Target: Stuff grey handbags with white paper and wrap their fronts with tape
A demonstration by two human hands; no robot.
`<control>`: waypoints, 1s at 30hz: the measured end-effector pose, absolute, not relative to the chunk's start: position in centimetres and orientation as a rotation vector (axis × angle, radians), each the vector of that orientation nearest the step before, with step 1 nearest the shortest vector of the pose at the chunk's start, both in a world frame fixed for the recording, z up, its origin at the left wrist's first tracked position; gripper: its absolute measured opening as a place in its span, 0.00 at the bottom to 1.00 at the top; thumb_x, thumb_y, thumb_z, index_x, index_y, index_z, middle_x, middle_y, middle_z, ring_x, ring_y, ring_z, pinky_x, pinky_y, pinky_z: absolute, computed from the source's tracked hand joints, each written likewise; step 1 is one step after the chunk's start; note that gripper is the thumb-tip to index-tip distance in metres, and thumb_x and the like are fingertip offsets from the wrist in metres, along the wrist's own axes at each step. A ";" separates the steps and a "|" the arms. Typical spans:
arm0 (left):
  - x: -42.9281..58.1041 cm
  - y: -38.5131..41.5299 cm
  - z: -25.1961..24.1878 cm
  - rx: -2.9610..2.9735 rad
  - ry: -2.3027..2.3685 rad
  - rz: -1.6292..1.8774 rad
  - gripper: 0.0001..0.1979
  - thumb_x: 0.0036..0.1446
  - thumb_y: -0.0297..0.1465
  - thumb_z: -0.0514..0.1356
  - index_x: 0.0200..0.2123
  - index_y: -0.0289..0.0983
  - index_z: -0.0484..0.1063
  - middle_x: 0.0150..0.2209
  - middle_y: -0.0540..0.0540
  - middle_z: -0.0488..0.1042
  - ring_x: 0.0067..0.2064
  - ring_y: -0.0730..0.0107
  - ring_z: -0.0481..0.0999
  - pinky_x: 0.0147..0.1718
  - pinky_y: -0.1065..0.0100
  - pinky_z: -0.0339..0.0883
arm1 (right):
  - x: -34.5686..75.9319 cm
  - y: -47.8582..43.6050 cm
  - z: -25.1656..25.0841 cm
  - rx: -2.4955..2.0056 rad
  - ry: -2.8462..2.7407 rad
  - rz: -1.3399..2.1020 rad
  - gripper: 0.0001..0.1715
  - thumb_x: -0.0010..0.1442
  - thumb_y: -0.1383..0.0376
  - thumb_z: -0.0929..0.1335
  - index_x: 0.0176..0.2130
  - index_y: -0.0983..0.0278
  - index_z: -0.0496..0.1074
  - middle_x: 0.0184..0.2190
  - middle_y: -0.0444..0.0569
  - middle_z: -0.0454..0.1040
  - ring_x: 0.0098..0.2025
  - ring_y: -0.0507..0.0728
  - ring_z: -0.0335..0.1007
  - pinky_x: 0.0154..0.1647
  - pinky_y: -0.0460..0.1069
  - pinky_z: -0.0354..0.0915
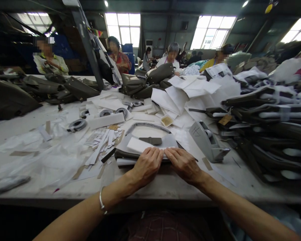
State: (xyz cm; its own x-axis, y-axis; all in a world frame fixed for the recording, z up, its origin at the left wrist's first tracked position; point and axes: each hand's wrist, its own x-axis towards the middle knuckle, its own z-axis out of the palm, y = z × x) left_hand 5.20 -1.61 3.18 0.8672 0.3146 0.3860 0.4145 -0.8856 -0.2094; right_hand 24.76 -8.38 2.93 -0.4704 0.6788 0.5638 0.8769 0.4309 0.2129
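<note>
A dark olive handbag [122,155] lies flat in front of me, with its wrapped handle [150,125] arching away on the far side. On top of it is a white padding sheet [136,145], and just beyond that sheet a dark strap piece [152,141]. My left hand [147,165] and my right hand [185,164] meet side by side at the bag's near edge. Both have curled fingers closed on the sheet's near border, thumbs hidden underneath. To the right stands a grey tape dispenser [207,142], apart from my right hand.
Paper strips [100,145] and clear plastic [50,160] litter the left side. Behind are wrapped grey rings [77,125], a small dish [167,120] and white sheets [188,92]. Stacked bags [273,134] crowd the right; more bags [12,97] lie left. Several people sit across the table.
</note>
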 end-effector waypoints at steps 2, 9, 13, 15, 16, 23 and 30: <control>5.2 -2.0 1.7 -2.660 -0.581 -0.563 0.18 0.64 0.25 0.50 0.56 0.27 0.64 0.52 0.35 0.72 0.55 0.55 0.72 0.56 0.55 0.62 | 24.7 -8.2 2.9 -1.296 -2.311 -0.665 0.16 0.64 0.73 0.62 0.50 0.71 0.70 0.44 0.57 0.78 0.46 0.61 0.74 0.48 0.55 0.71; 5.1 -1.9 -0.7 -2.508 -0.552 -0.823 0.17 0.68 0.25 0.47 0.57 0.30 0.66 0.52 0.38 0.75 0.54 0.60 0.74 0.55 0.59 0.64 | 24.2 -8.4 3.0 -1.331 -2.264 -0.491 0.15 0.63 0.72 0.61 0.48 0.67 0.71 0.41 0.55 0.79 0.42 0.59 0.75 0.45 0.53 0.72; 4.7 -1.5 -0.9 -2.561 -0.505 -0.920 0.18 0.69 0.26 0.46 0.57 0.30 0.67 0.52 0.38 0.75 0.53 0.62 0.75 0.53 0.61 0.66 | 23.8 -8.9 3.1 -1.339 -2.217 -0.403 0.17 0.62 0.73 0.62 0.49 0.68 0.70 0.44 0.56 0.78 0.45 0.61 0.75 0.46 0.55 0.72; 4.6 -1.5 -1.2 -2.572 -0.493 -0.950 0.18 0.69 0.25 0.46 0.55 0.31 0.69 0.51 0.38 0.76 0.53 0.63 0.75 0.52 0.62 0.67 | 24.2 -8.9 3.6 -1.361 -2.210 -0.246 0.14 0.62 0.69 0.65 0.48 0.65 0.71 0.43 0.54 0.79 0.45 0.61 0.75 0.46 0.55 0.72; 4.6 -1.5 -1.3 -2.572 -0.480 -0.973 0.18 0.69 0.25 0.46 0.54 0.31 0.70 0.51 0.39 0.76 0.52 0.63 0.75 0.52 0.62 0.67 | 24.6 -8.7 4.1 -1.368 -2.204 -0.131 0.12 0.63 0.67 0.66 0.47 0.63 0.72 0.42 0.51 0.80 0.43 0.59 0.76 0.45 0.53 0.73; 4.6 -1.5 -1.3 -2.594 -0.453 -1.041 0.19 0.69 0.24 0.46 0.52 0.31 0.74 0.50 0.41 0.77 0.52 0.62 0.75 0.53 0.63 0.67 | 30.6 0.7 6.8 -1.600 -2.101 -0.274 0.13 0.65 0.68 0.65 0.49 0.61 0.74 0.47 0.51 0.78 0.48 0.59 0.74 0.51 0.55 0.69; 4.5 -1.6 -1.5 -2.597 -0.518 -1.059 0.20 0.69 0.25 0.45 0.53 0.32 0.74 0.51 0.41 0.77 0.55 0.61 0.74 0.56 0.63 0.65 | 34.5 11.1 0.9 -1.576 -2.384 -0.662 0.21 0.59 0.78 0.65 0.51 0.66 0.74 0.60 0.60 0.67 0.65 0.67 0.58 0.66 0.68 0.50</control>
State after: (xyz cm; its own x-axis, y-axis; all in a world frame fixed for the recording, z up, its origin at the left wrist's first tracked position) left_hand 4.53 -1.56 -1.52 0.6655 0.2182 0.7138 0.4301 -0.8937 -0.1277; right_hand 34.55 11.12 0.93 -0.4075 0.8171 0.4079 0.9104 0.3283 0.2519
